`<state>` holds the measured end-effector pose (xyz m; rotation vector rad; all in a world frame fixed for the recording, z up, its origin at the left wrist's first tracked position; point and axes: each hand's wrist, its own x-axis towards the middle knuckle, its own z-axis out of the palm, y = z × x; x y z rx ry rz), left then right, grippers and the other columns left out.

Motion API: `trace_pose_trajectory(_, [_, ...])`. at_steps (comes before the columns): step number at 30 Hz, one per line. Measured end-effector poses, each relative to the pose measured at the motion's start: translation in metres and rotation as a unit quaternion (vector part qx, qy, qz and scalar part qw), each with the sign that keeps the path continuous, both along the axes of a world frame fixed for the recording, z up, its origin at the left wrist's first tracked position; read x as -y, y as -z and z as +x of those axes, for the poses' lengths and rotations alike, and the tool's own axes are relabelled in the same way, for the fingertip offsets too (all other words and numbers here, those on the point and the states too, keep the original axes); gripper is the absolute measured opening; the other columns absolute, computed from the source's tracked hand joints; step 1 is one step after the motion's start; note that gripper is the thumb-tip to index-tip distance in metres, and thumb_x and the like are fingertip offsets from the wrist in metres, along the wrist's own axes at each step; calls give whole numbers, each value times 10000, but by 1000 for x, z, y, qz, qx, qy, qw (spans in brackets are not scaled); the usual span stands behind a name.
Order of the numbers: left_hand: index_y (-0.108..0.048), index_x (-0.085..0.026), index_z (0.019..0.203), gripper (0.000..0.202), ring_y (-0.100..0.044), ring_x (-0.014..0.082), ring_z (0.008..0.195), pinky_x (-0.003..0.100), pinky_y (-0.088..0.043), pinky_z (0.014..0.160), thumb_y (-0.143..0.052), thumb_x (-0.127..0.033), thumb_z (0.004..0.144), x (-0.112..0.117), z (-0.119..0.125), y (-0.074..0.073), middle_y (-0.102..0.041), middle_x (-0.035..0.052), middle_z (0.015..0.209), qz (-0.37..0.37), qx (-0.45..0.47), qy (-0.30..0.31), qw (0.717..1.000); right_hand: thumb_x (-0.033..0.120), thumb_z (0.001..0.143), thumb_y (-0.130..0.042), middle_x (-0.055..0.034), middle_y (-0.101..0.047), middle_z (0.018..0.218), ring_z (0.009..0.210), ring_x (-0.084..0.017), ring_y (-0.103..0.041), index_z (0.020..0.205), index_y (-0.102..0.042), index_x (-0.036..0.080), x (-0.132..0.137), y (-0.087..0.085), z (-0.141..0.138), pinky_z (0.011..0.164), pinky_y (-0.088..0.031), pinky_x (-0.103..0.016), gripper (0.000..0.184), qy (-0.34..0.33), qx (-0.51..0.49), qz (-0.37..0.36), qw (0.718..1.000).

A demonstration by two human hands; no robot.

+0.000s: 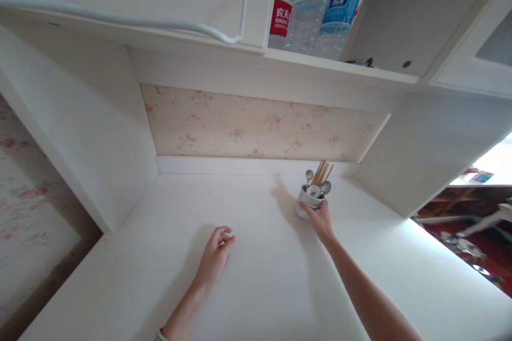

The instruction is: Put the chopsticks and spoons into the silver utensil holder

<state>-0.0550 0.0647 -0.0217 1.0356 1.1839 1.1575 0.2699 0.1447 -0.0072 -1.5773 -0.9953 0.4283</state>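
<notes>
My right hand point(320, 220) grips a white utensil holder point(302, 212) near the back right of the white counter, with the thumb and fingers around its near side. Wooden chopsticks point(321, 171), a small metal spoon point(309, 175), a larger metal spoon point(325, 187) and a white spoon point(313, 191) stick up out of the holder. Whether its base touches the counter is hard to tell. To the left, my left hand point(216, 253) hovers over or rests by the bare counter, holding nothing, its fingers loosely curled and the thumb slightly apart.
The white counter point(256, 287) runs back to a floral-papered wall point(240, 125) between two side panels. Overhead, an open cabinet shelf point(344, 66) holds plastic bottles point(308, 16). A pale cable point(120, 22) crosses the cabinet door at upper left. Metal items lie beyond the right edge.
</notes>
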Motion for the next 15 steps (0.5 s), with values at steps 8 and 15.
trace_pose_trajectory(8, [-525,-257,1176,410,-629,170,866,283,-512,676,-599,-426,810,0,-8,-17,-589,49,1108,-24,298,-24,954,423,704,-708,-60,-640,952,895,-233,-550,1060,-576,187,120,-21,-124,771,-437,-342,448,-394,-167,-116,896])
trace_pose_trajectory(15, [-387,-414,1336,526,-519,290,1195,504,-484,877,-490,-571,845,5,-22,-30,-463,42,1385,-70,464,12,883,423,633,-756,-27,-619,932,896,-222,-525,1051,-607,185,162,-27,-185,785,-407,-320,504,-535,-254,-182,785])
